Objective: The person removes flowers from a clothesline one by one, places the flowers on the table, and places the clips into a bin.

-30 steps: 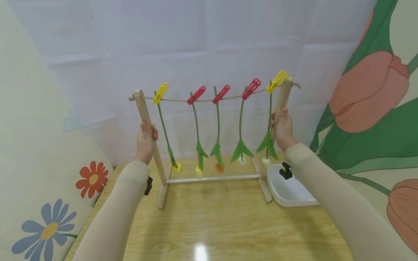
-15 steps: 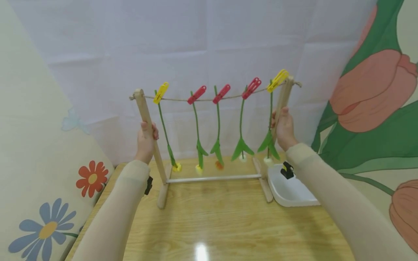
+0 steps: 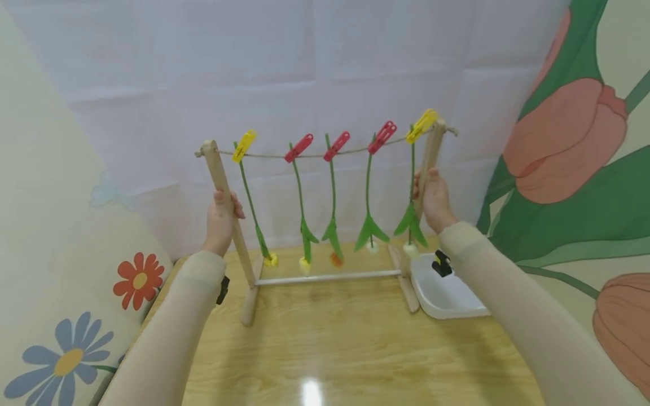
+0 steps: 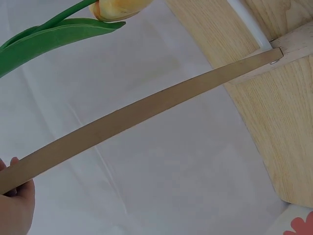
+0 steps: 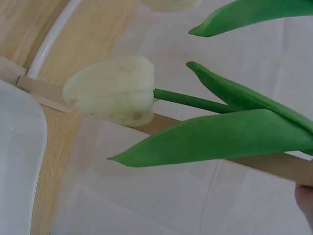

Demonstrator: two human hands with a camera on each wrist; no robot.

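Observation:
My left hand [image 3: 219, 223] grips the left post [image 3: 217, 172] of a wooden drying rack, the thumb and fingertips showing around it. On the other side, my right hand [image 3: 437, 203] holds the right post [image 3: 433, 148] at about the same height. A thin string [image 3: 271, 156] runs between the post tops. Several artificial tulips hang from it head down, pinned by a yellow clothespin [image 3: 244, 146] at each end and red clothespins [image 3: 298, 148] between them. In the right wrist view, a white tulip [image 5: 111, 90] hangs close to the right post. A yellow tulip [image 4: 120, 9] shows in the left wrist view.
A white rod [image 3: 327, 277] joins the rack's feet on the wooden table [image 3: 325, 338]. Beside the right foot sits a white basin [image 3: 452, 296]. A white cloth [image 3: 254, 67] hangs behind the rack, between walls painted with flowers.
The head view has shifted slightly, so the rack and wall appear a little further left. Both hands keep their grip on the posts.

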